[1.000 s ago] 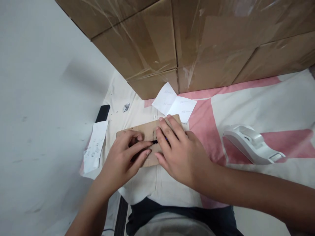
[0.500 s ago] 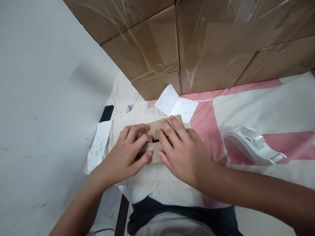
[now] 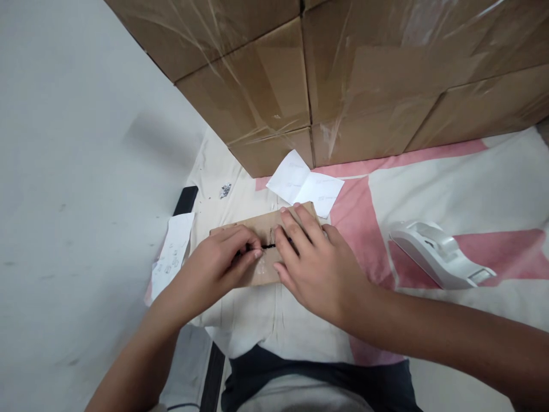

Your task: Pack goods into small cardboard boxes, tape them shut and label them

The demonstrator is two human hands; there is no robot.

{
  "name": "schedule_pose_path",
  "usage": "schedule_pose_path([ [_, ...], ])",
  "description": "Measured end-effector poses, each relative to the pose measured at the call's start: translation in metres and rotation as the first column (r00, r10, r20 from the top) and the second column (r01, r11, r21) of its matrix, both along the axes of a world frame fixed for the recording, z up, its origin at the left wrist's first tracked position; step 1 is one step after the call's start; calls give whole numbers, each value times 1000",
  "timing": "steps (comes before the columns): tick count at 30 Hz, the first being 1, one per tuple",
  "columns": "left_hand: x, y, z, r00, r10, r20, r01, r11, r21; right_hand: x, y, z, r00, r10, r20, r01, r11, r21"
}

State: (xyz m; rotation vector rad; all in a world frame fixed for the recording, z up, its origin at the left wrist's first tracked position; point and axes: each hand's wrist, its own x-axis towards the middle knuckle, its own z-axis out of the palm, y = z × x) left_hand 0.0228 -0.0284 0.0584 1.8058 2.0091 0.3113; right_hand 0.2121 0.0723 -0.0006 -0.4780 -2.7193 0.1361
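A flat piece of brown cardboard [image 3: 261, 229] lies on the white and pink cloth [image 3: 429, 189] in front of me. My left hand [image 3: 217, 269] rests on its left part, fingers curled and pinched at a thin black object [image 3: 268, 246] lying on the cardboard. My right hand [image 3: 315, 266] lies on the cardboard's right part, fingers pressed down flat beside that black object. What the black object is, I cannot make out.
Taped brown cartons [image 3: 343, 80] are stacked at the back. A folded white paper [image 3: 304, 183] lies before them. A white tape dispenser [image 3: 441, 254] sits at the right, a paper strip [image 3: 171, 254] and a black item [image 3: 185, 200] at the left beside the white wall.
My left hand's fingers have drawn together from spread over the cardboard into a pinch at the black object. My right hand has hardly moved.
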Motion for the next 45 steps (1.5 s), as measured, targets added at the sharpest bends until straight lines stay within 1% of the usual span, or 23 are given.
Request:
schedule_pose_path([
  [3,3,-1,-3,999,29,16,-29,999,15,0,-1,0,1000,-2,0,2,1000,-1],
  [4,3,-2,-4,999,53,12,-53,998,28,0,-1,0,1000,-3,-1,3,1000,0],
  [7,2,-2,-7,984,176,-6,-175,981,87,1,-2,1,1000,-3,-6,3,1000,1],
  [9,0,-3,-8,977,213,0,-212,972,104,1,-2,1,1000,-3,-7,3,1000,2],
  [12,-5,-5,-5,981,184,55,-188,978,86,0,-1,0,1000,-3,-5,3,1000,5],
  [16,-14,-7,6,969,201,146,-216,972,92,-1,0,0,1000,0,-3,0,1000,6],
  [19,-18,-5,13,966,154,207,-163,986,25,-1,0,0,1000,5,-9,-5,1000,9],
  [20,-18,-2,13,973,134,187,-137,991,3,0,0,0,1000,6,-12,-6,1000,10],
  [23,-17,5,12,997,47,59,-45,998,-33,0,0,-1,1000,7,-21,-6,1000,11],
  [25,-16,9,9,999,-3,33,5,999,-48,0,0,-1,1000,8,-24,-8,1000,12],
  [26,-16,10,7,999,-10,38,12,999,-50,0,0,-1,1000,9,-24,-9,1000,10],
  [31,-15,11,3,999,6,42,-3,998,-63,0,0,-2,1000,9,-17,-9,1000,3],
  [35,-11,12,0,999,-15,-36,13,998,-57,0,0,-1,1000,8,-13,-8,1000,7],
  [38,-10,12,-2,993,-10,-116,8,1000,-17,0,0,0,1000,5,-5,-5,1000,10],
  [41,-11,13,-5,991,21,-133,-18,1000,25,0,1,1,1000,4,-2,-4,1000,10],
  [43,-10,14,-10,989,42,-140,-32,997,68,0,1,1,1000,1,-7,-1,1000,14],
  [45,-8,13,-18,977,86,-193,-63,991,122,0,1,0,1000,0,-10,1,1000,20],
])
